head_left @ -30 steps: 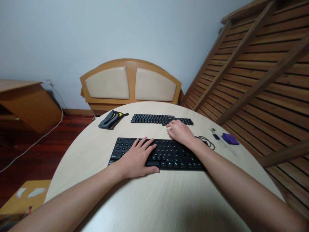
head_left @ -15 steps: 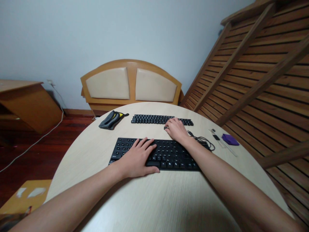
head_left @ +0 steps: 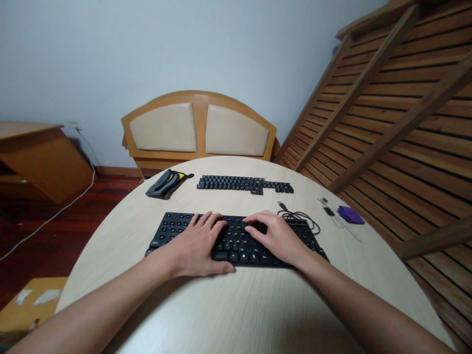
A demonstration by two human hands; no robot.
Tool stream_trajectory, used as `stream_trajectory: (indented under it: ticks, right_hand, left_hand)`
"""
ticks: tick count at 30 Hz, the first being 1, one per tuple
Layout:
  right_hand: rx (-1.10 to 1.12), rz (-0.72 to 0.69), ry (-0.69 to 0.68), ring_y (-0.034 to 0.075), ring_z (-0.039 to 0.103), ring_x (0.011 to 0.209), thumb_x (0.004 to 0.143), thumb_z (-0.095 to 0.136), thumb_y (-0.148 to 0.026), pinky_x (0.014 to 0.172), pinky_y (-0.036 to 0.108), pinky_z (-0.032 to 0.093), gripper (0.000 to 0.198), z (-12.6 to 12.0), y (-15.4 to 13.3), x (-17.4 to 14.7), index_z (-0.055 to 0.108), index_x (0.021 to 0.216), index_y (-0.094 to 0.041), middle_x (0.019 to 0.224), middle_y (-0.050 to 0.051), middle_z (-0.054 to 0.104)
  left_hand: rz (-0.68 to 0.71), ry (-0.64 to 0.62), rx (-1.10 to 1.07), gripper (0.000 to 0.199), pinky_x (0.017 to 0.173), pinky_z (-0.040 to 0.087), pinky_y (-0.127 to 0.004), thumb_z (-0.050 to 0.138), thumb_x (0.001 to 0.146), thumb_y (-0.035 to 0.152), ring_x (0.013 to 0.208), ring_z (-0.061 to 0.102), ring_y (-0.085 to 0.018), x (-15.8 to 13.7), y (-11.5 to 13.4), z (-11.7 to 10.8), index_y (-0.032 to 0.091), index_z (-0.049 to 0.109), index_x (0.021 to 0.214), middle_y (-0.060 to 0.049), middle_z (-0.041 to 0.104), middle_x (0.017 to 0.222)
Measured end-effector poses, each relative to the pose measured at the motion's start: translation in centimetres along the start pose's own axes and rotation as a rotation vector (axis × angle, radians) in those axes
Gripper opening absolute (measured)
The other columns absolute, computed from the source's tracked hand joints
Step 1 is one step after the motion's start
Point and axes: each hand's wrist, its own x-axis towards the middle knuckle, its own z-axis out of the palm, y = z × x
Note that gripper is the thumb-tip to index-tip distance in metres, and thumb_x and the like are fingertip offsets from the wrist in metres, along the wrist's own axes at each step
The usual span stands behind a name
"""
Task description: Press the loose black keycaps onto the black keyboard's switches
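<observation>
A black keyboard lies on the round table, with many of its keycaps off and bare key stems showing. My left hand rests on its left-middle part, fingers spread and thumb along the front edge. Over the right half, my right hand is bent, thumb and forefinger tips close together at a keycap; its other fingers are mostly hidden. Beyond the keyboard, rows of loose black keycaps are laid out, with a larger keycap at their near side.
A grey, black and yellow folded item lies at the table's back left. The keyboard's coiled cable sits behind its right end. Further right are a purple cloth and thin metal tools. A slatted wooden panel leans at right.
My right hand has left the loose keycap rows and come back towards me onto the keyboard. The larger keycap now shows at the rows' near side. The keyboard has shifted left and nearer in view.
</observation>
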Motion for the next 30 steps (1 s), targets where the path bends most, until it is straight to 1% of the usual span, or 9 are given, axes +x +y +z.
stream_trajectory:
  ticks: [3,5,6,12,19,24,26,30]
  right_hand:
    - [0.146,0.027,0.000,0.020,0.069,0.100,0.092,0.064,-0.025,0.093,0.037,0.051,0.015,0.4,-0.3,-1.1,0.074,0.104,-0.024,0.105,0.003,0.076]
    - [0.191,0.036,-0.012,0.020,0.069,0.100,0.091,0.065,-0.025,0.093,0.036,0.051,0.016,0.5,-0.2,-1.4,0.074,0.104,-0.025,0.105,0.003,0.076]
    - [0.201,0.035,-0.022,0.020,0.069,0.100,0.091,0.065,-0.024,0.092,0.036,0.051,0.016,0.5,-0.1,-1.5,0.074,0.104,-0.025,0.105,0.003,0.076]
    - [0.207,-0.008,-0.066,0.021,0.068,0.099,0.089,0.067,-0.023,0.092,0.037,0.052,0.014,0.6,0.1,-2.1,0.075,0.101,-0.025,0.103,0.004,0.075]
    - [0.212,-0.002,-0.089,0.022,0.065,0.103,0.086,0.071,-0.023,0.094,0.038,0.051,0.016,0.9,0.4,-2.4,0.076,0.101,-0.025,0.104,0.005,0.074]
    - [0.169,-0.017,-0.084,0.022,0.065,0.104,0.086,0.071,-0.023,0.094,0.039,0.052,0.016,1.0,0.4,-2.4,0.078,0.100,-0.027,0.103,0.005,0.074]
    - [0.147,-0.052,-0.067,0.022,0.064,0.105,0.086,0.072,-0.023,0.094,0.040,0.052,0.016,1.1,0.4,-2.5,0.078,0.100,-0.027,0.102,0.005,0.075]
    - [0.096,-0.174,-0.040,0.024,0.063,0.107,0.088,0.069,-0.021,0.095,0.042,0.052,0.018,1.4,0.1,-2.7,0.076,0.104,-0.025,0.100,0.003,0.078]
  left_hand:
    - [-0.025,0.018,0.011,0.100,0.116,0.022,-0.066,0.051,0.077,0.084,0.144,0.029,-0.045,0.3,0.8,0.6,0.014,0.040,0.148,-0.020,0.035,0.157]
    - [-0.018,0.014,0.020,0.101,0.118,0.021,-0.062,0.050,0.079,0.083,0.147,0.024,-0.044,0.6,1.1,1.1,0.014,0.035,0.152,-0.019,0.027,0.161]
    - [-0.016,0.012,0.024,0.101,0.119,0.021,-0.061,0.050,0.080,0.082,0.148,0.023,-0.043,0.7,1.2,1.3,0.014,0.034,0.153,-0.019,0.025,0.162]
    - [-0.022,0.033,0.042,0.100,0.119,0.024,-0.058,0.049,0.080,0.083,0.148,0.024,-0.041,0.8,1.2,1.8,0.014,0.037,0.152,-0.017,0.028,0.161]
    - [-0.021,0.031,0.044,0.100,0.119,0.023,-0.057,0.049,0.080,0.083,0.148,0.024,-0.040,0.7,1.1,1.9,0.013,0.039,0.151,-0.017,0.029,0.161]
    - [-0.019,0.032,0.039,0.099,0.120,0.023,-0.057,0.050,0.080,0.082,0.149,0.023,-0.040,0.7,1.1,1.9,0.013,0.039,0.151,-0.016,0.029,0.161]
    - [-0.021,0.033,0.034,0.099,0.119,0.024,-0.057,0.050,0.081,0.082,0.149,0.024,-0.040,0.7,1.1,2.0,0.014,0.039,0.151,-0.016,0.030,0.161]
    - [-0.022,0.036,0.036,0.099,0.119,0.025,-0.058,0.050,0.080,0.082,0.148,0.024,-0.041,0.7,1.0,2.0,0.013,0.040,0.150,-0.016,0.031,0.160]
